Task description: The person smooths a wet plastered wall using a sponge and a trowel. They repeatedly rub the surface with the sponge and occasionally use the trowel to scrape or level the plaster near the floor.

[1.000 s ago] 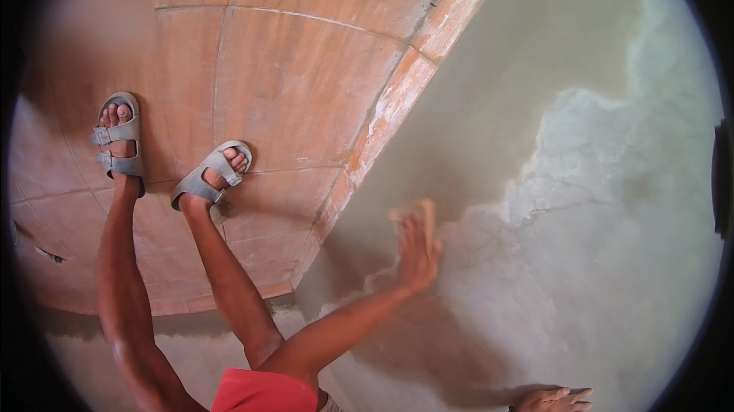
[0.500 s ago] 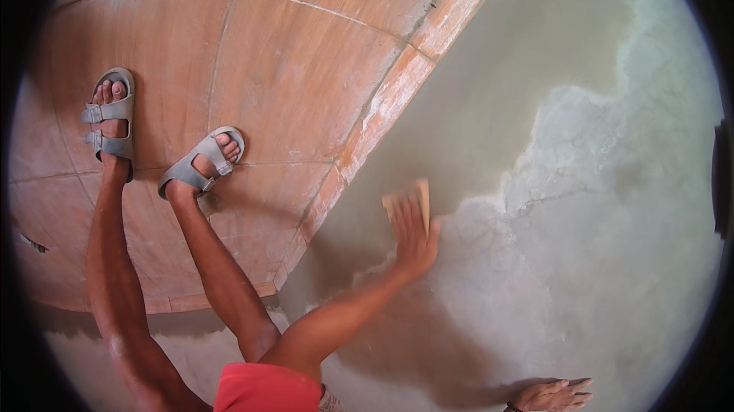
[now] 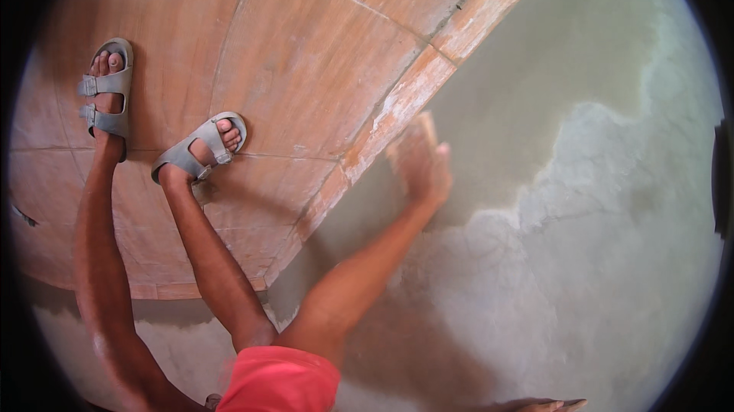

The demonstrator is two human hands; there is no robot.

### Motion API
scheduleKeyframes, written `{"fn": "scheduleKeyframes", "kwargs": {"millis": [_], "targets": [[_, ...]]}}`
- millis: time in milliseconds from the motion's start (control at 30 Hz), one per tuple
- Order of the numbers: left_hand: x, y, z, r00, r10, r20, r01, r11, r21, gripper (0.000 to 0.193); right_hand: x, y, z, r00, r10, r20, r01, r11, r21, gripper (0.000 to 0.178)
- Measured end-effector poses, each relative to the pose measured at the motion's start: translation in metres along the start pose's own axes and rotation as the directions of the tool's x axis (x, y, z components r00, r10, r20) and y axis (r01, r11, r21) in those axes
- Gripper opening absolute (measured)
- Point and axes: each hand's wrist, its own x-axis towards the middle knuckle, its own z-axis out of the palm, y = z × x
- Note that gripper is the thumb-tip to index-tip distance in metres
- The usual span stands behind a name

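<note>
My left hand (image 3: 422,167), blurred by motion, holds a flat pale tan block (image 3: 427,127) against the grey cement surface (image 3: 497,136). Its fingers lie over the block and the thumb sticks out to the right. Whether the block is wood or sponge I cannot tell. The left arm comes out of a red sleeve (image 3: 283,381) at the lower edge. Only part of my right hand (image 3: 552,406) shows at the bottom edge; its fingers stretch out to the right, and nothing is seen in them. Darker, damp-looking cement around the left hand meets paler, patchy cement (image 3: 612,259) along a ragged line.
Orange-brown stone tiles (image 3: 306,68) fill the upper left, bordered by a raised, whitish-smeared strip (image 3: 405,94) running diagonally beside the cement. Two feet in grey strapped sandals (image 3: 200,150) stand on the tiles. A small dark object (image 3: 24,217) sits at the left rim.
My left hand has slid up and slightly right over the cement with the block, closer to the tile border. My right hand has sunk toward the lower edge. The view has shifted a little.
</note>
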Motion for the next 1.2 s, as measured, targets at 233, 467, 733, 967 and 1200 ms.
{"fn": "scheduleKeyframes", "kwargs": {"millis": [233,467,733,967,1200], "targets": [[-0.101,0.074,-0.02,0.709,0.644,0.288,-0.639,0.759,-0.126,0.063,-0.007,0.007,-0.001,0.998,-0.045,-0.046,0.045,0.999,0.006,0.045],[0.066,0.08,0.009,0.964,0.258,0.066,-0.259,0.966,0.016,0.064,0.0,-0.001,0.0,1.0,-0.024,-0.012,0.023,0.995,-0.099,0.049],[-0.027,0.067,-0.013,0.64,0.713,0.287,-0.729,0.681,-0.069,0.066,-0.013,0.029,0.001,0.975,-0.217,-0.041,0.211,0.971,-0.112,0.048],[0.114,0.187,0.026,0.795,0.605,-0.042,-0.607,0.795,-0.021,0.066,0.015,-0.014,0.01,0.959,-0.122,-0.255,0.114,0.992,-0.047,0.045],[-0.019,0.098,-0.015,0.451,0.845,0.287,-0.842,0.51,-0.179,0.063,0.012,-0.02,-0.015,0.994,0.003,-0.107,-0.009,0.998,-0.055,0.046]]}}
